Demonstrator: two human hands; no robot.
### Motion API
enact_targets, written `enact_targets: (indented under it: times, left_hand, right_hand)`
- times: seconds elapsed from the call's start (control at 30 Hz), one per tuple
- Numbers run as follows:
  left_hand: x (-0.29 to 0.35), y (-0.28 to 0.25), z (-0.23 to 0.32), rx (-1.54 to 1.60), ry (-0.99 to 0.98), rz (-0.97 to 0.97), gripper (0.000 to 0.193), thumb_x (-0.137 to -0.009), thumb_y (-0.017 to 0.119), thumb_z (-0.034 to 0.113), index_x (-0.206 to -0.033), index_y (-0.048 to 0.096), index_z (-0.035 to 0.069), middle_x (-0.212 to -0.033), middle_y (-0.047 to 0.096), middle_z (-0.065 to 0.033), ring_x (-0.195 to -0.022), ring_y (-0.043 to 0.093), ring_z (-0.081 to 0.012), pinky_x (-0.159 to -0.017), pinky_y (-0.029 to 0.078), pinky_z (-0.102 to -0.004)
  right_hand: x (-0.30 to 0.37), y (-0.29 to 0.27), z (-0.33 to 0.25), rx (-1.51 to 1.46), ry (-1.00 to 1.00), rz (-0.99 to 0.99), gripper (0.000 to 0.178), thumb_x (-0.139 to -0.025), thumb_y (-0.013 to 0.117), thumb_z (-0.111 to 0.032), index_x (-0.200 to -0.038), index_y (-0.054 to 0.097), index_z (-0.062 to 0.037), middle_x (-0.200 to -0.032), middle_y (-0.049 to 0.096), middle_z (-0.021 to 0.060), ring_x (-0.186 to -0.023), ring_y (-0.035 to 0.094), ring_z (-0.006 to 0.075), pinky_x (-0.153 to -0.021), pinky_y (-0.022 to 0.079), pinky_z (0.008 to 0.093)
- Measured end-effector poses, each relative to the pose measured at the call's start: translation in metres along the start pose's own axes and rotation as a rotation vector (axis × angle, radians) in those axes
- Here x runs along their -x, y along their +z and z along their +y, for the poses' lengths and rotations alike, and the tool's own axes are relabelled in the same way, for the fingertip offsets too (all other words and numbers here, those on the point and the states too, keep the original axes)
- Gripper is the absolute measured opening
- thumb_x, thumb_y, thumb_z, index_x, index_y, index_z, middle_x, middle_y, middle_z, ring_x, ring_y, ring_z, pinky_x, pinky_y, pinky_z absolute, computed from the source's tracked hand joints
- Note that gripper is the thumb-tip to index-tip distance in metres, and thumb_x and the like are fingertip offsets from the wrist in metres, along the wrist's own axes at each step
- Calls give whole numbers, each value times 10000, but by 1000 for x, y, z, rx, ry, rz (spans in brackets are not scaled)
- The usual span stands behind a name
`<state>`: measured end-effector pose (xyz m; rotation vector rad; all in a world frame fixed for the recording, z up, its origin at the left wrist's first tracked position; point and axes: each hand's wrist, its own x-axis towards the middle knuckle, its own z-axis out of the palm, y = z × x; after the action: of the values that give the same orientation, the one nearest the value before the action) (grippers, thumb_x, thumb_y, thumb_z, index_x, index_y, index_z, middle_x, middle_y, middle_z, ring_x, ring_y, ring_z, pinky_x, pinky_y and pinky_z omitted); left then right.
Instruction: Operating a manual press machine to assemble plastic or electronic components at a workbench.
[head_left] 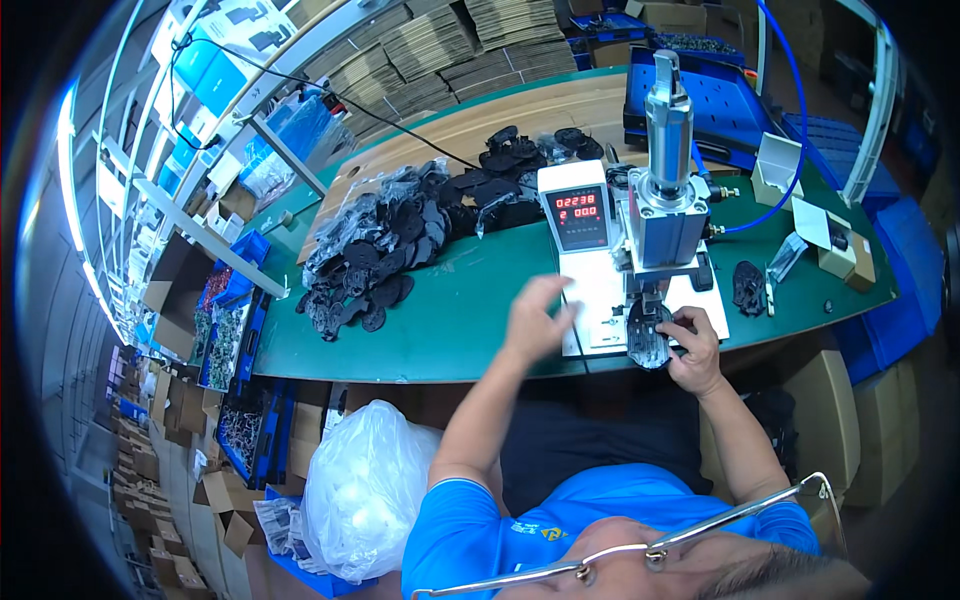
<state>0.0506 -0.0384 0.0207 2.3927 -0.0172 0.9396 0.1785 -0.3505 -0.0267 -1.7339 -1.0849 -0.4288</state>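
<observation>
Near us, a bulging, translucent white plastic bag point(365, 490) is sitting below the green tabletop point(455, 335), and beyond it a heap of black plastic pieces point(380, 255) is spreading left of a silver upright press point(665, 215). Beneath the press's head, a black, rounded plastic part point(648, 338) is lying on the white base point(597, 285). Our right hand point(693, 350) is pinching its right edge; our blurred left hand point(540, 318) is hovering, thumb parted from fingers, visibly holding nothing.
</observation>
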Motion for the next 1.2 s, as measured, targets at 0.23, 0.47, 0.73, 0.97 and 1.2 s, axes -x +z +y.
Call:
enact_targets:
  times: [0.23,0.47,0.73,0.97,1.2]
  left_hand:
    - [-76,-39,-148,-614,-627,186,534,-974,867,304,-1418,707,55,-1340,778,-203,-1269,748,-417,-1072,595,-546]
    - [-91,-43,-189,-766,-568,149,218,-1091,714,278,-1047,766,70,-1068,835,-203,-1014,814,-444,-898,649,-554]
    - [-60,-91,-122,-644,-167,400,173,-1093,712,226,-1052,754,64,-1011,806,-199,-932,785,-442,-820,614,-558]
    - [45,-100,-87,-604,-406,41,180,-974,768,222,-941,748,45,-911,810,-175,-865,796,-426,-809,632,-547]
    - [55,-84,-70,-518,-618,104,584,-960,853,342,-1447,712,52,-1380,749,-235,-1307,733,-422,-1036,614,-509]
  right_hand:
    - [-4,0,-2,-21,3,10,379,-707,884,-8,-1083,876,-58,-1158,677,170,-943,747,336,-809,628,409]
    - [-4,-1,-5,-29,12,-9,387,-700,879,-15,-1084,876,-61,-1133,683,168,-945,745,339,-809,626,408]
    - [-1,0,-1,-22,13,8,460,-647,824,-2,-1101,867,-62,-1129,679,172,-956,730,354,-824,615,421]
    - [-3,-3,-1,-25,8,6,484,-646,802,28,-1118,861,-58,-1154,668,170,-964,725,359,-847,613,422]
    - [-1,-7,-3,-27,8,11,414,-701,822,24,-1108,853,-47,-1135,673,162,-977,728,358,-862,612,428]
